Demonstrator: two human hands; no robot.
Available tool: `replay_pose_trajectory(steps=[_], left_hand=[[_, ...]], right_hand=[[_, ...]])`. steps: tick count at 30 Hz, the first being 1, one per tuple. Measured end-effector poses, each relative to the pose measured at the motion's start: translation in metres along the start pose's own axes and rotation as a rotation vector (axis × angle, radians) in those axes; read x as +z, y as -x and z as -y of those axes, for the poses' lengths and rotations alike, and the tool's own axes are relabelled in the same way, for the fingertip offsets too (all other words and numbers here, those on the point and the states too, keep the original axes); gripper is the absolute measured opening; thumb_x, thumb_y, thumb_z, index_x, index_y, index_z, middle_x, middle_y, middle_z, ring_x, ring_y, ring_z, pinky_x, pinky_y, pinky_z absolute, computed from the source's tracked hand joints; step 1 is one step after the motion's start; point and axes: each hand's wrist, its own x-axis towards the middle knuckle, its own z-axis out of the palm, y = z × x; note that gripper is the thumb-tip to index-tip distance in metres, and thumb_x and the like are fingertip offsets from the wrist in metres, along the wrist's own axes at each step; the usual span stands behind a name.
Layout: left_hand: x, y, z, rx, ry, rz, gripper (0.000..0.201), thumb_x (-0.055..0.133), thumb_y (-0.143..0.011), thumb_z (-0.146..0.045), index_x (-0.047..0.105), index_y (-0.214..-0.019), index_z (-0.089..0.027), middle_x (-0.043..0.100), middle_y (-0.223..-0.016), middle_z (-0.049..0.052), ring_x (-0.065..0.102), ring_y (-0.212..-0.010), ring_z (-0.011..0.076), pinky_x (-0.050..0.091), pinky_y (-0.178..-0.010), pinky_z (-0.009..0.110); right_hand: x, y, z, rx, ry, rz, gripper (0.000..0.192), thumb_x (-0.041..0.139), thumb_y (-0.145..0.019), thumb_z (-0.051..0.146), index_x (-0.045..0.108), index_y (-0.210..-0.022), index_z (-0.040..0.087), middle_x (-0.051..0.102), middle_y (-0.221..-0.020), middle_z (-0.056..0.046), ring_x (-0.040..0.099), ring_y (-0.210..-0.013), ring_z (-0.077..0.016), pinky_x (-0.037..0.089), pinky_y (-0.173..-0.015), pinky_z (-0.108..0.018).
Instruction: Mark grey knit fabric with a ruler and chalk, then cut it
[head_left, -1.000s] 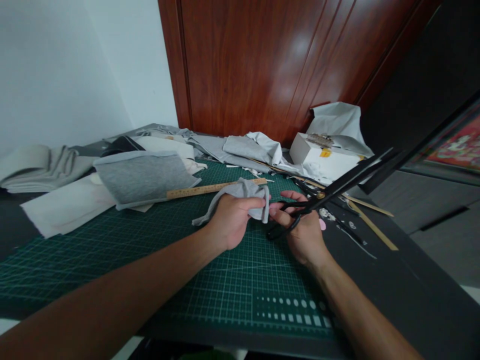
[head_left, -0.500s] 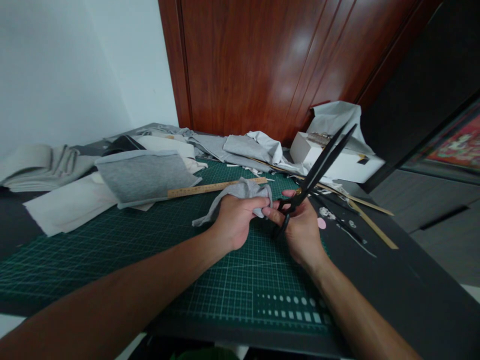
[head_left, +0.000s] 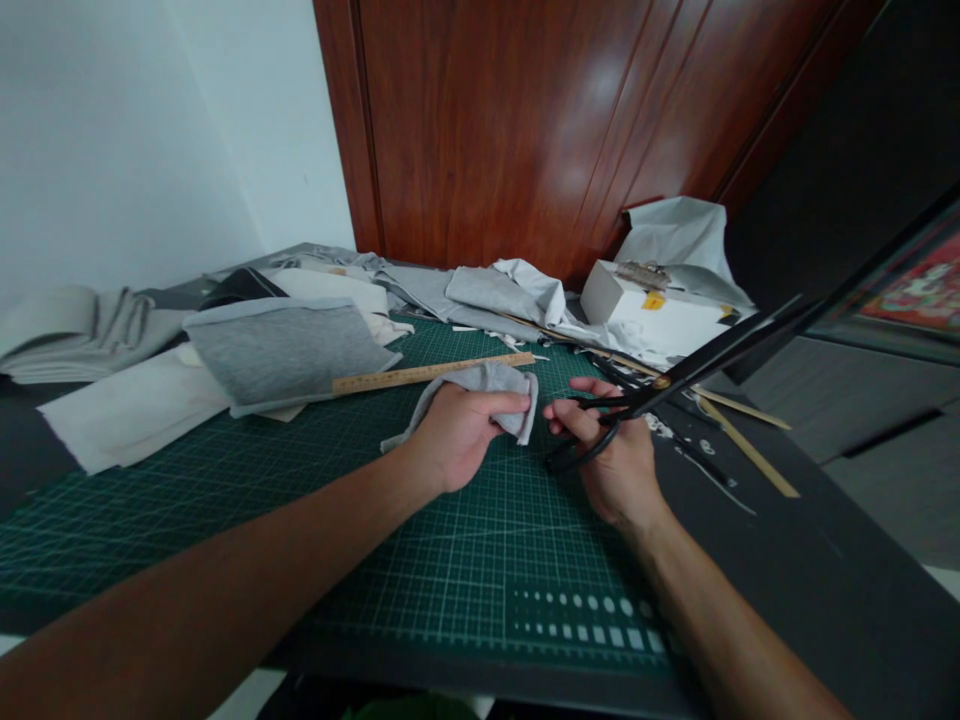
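My left hand [head_left: 459, 440] pinches a small piece of grey fabric [head_left: 491, 380] just above the green cutting mat [head_left: 480, 570]. The fabric is bunched over the fingers, and one edge hangs down at its right end. To the right, my right hand [head_left: 611, 450] has a pair of black scissors [head_left: 679, 375] hooked on it, with the handle loops around the fingers and palm. The blades point away to the upper right, clear of the fabric. A gap separates the right fingertips from the cloth. A wooden ruler [head_left: 397, 378] lies on the mat just behind the left hand.
Folded grey fabric pieces [head_left: 289, 345] and a white piece [head_left: 142, 405] lie at the left. More cloth [head_left: 502, 295] runs along the back by the wooden door [head_left: 510, 120]. A white box [head_left: 645, 310], wooden strips [head_left: 750, 450] and scraps sit at the right.
The scissors have swung from pointing steeply up to lying lower toward the right. My right hand has come away from the fabric, which stays in my left hand.
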Motion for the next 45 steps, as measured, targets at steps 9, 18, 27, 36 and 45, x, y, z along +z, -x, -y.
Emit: replay_pose_trajectory(steps=[9,18,27,36,45], left_hand=[[0.010,-0.007,-0.022,0.115,0.027,-0.093,0.023,0.091,-0.058,-0.013,0.074,-0.074,-0.013,0.074,-0.079,0.003,0.067,-0.074,0.0182,0.052,-0.076,0.034],[0.010,-0.017,-0.055,0.307,0.157,-0.128,0.023,0.088,-0.056,-0.009,0.070,-0.069,-0.014,0.072,-0.074,0.000,0.069,-0.075,0.0163,0.054,-0.086,0.034],[0.027,-0.018,-0.078,0.436,0.128,-0.018,0.029,0.095,-0.051,-0.014,0.071,-0.068,-0.013,0.073,-0.076,0.003,0.072,-0.083,0.0210,0.055,-0.089,0.037],[0.051,-0.067,-0.075,0.594,0.035,-0.049,0.023,0.093,-0.058,-0.016,0.071,-0.064,-0.014,0.069,-0.071,0.000,0.066,-0.069,0.0163,0.056,-0.074,0.033],[0.030,-0.092,-0.054,0.509,0.025,-0.133,0.021,0.092,-0.059,-0.019,0.073,-0.065,-0.014,0.071,-0.072,0.003,0.065,-0.065,0.0164,0.056,-0.071,0.033]], right_hand=[[0.006,0.012,0.000,-0.005,0.178,0.200,0.049,0.077,-0.081,0.068,0.069,-0.084,0.019,0.077,-0.070,-0.007,0.064,-0.054,-0.0148,0.047,-0.049,-0.025],[0.011,0.029,0.004,0.135,0.237,0.301,0.062,0.077,-0.079,0.071,0.075,-0.110,0.018,0.074,-0.079,-0.008,0.066,-0.065,-0.0201,0.054,-0.044,-0.026],[0.020,0.081,0.012,0.110,0.323,0.306,0.042,0.081,-0.080,0.061,0.075,-0.095,0.022,0.066,-0.071,-0.002,0.055,-0.061,-0.0150,0.044,-0.054,-0.025],[0.021,0.035,-0.005,0.029,0.439,0.310,0.041,0.082,-0.082,0.057,0.068,-0.094,0.020,0.067,-0.076,-0.001,0.060,-0.067,-0.0162,0.047,-0.059,-0.027],[0.019,0.001,-0.031,0.062,0.400,0.295,0.047,0.070,-0.090,0.063,0.065,-0.105,0.019,0.073,-0.081,-0.005,0.066,-0.067,-0.0176,0.049,-0.047,-0.023]])
